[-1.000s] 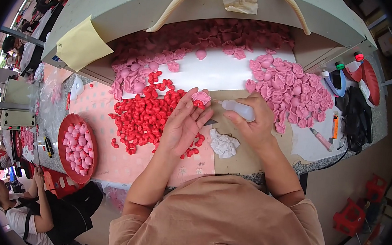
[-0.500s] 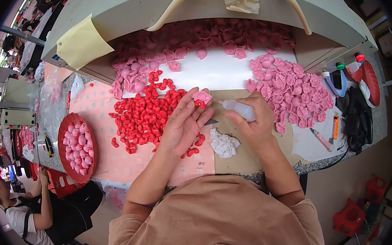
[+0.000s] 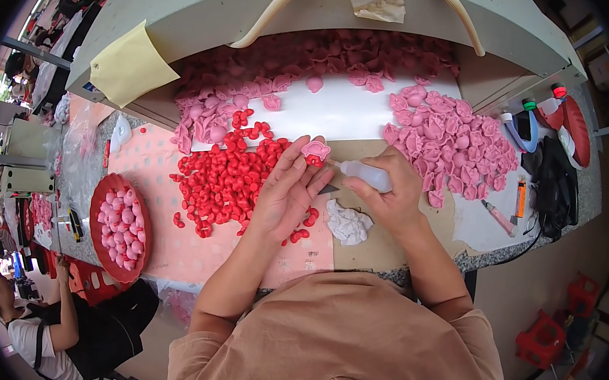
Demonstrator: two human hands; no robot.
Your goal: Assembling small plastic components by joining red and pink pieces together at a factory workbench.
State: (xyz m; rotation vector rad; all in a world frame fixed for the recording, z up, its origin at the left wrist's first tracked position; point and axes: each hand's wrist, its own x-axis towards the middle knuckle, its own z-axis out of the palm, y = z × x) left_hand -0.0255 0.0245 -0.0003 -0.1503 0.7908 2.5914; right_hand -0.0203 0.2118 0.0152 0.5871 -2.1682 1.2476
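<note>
My left hand point(image 3: 285, 194) is palm up at the middle of the bench, its fingers closed round a small pink molded piece point(image 3: 316, 149) with a red part point(image 3: 313, 160) at its lower edge. In my right hand point(image 3: 396, 194) is a translucent squeeze bottle point(image 3: 368, 174), tilted sideways. Its thin nozzle points left and reaches the red part; whether they touch I cannot tell. Beside my left hand lies a heap of glossy red rounded pieces point(image 3: 222, 183). A pile of pink ruffled pieces point(image 3: 461, 142) lies beyond my right hand.
More pink pieces point(image 3: 213, 113) fill the hooded box point(image 3: 211, 19) at the back. A red bowl point(image 3: 136, 271) of pink-and-red pieces stands at left, and a crumpled white cloth point(image 3: 348, 223) lies in front. A tube point(image 3: 499, 217) and black bag point(image 3: 558, 183) lie at right. Another person point(image 3: 53, 327) sits at lower left.
My right hand has shifted slightly left, bringing the bottle's nozzle closer to the red part. My left hand holds the piece almost in the same place.
</note>
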